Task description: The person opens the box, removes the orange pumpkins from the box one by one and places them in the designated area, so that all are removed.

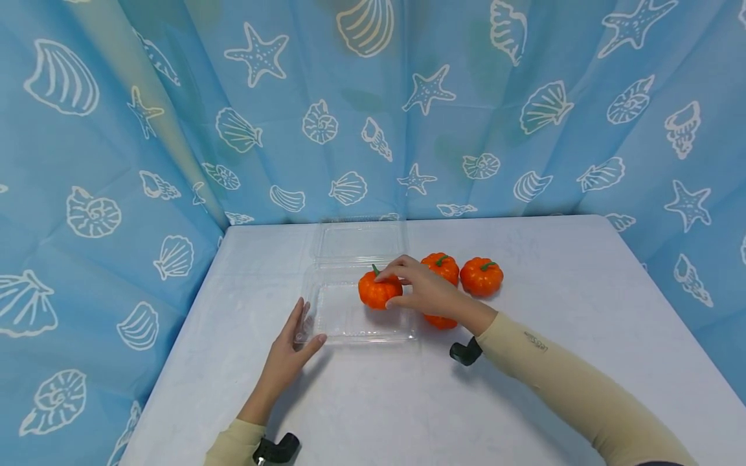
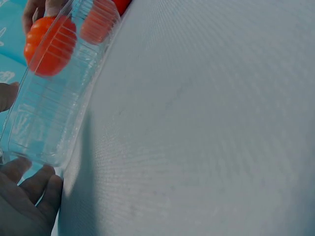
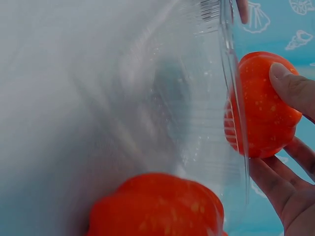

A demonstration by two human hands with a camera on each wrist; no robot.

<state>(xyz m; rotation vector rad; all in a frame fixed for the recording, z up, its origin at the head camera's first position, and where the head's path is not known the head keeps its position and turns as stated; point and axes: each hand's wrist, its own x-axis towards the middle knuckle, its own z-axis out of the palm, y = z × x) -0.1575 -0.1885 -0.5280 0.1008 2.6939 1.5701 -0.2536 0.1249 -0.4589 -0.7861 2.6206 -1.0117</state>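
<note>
A clear plastic clamshell box (image 1: 361, 338) stands on the table with its lid (image 1: 360, 243) folded back behind it. My right hand (image 1: 428, 289) holds a small orange pumpkin (image 1: 373, 294) with a green stem over the box's tray, fingers and thumb on either side of it. In the right wrist view, part of that pumpkin (image 3: 261, 108) shows through the clear wall. At the box's left end is my left hand (image 1: 285, 359), thumb spread from the fingers. Its fingertips (image 2: 37, 184) are right at the end wall in the left wrist view.
Right of the box sit more orange pumpkins: one at the back (image 1: 434, 262), one farther right (image 1: 481, 279), and one (image 1: 441, 321) partly hidden below my right wrist. A white cloth covers the table (image 1: 373, 401). A blue shell-patterned curtain (image 1: 350, 155) hangs behind.
</note>
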